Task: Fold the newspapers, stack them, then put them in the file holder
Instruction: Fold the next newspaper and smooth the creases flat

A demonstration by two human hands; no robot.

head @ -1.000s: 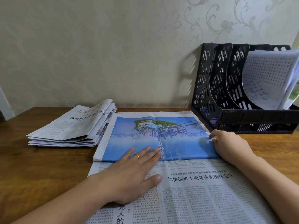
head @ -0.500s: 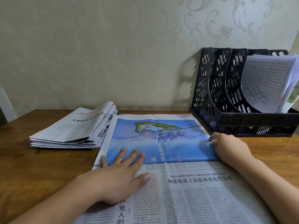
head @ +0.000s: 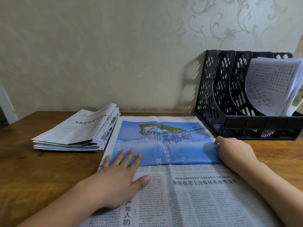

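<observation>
Flanking your work, a stack of folded grey newspapers (head: 77,133) lies left and a black perforated plastic file holder (head: 246,102), with papers in its right slot, stands against the wall on the brown wooden table (head: 41,169). The open newspaper with the blue picture panel (head: 164,145) lies centre, folded edge running left-right, panel upside down to you. Your left hand (head: 118,181) presses flat, fingers spread; your right hand (head: 236,151) curls on the panel's right edge, near the holder.
</observation>
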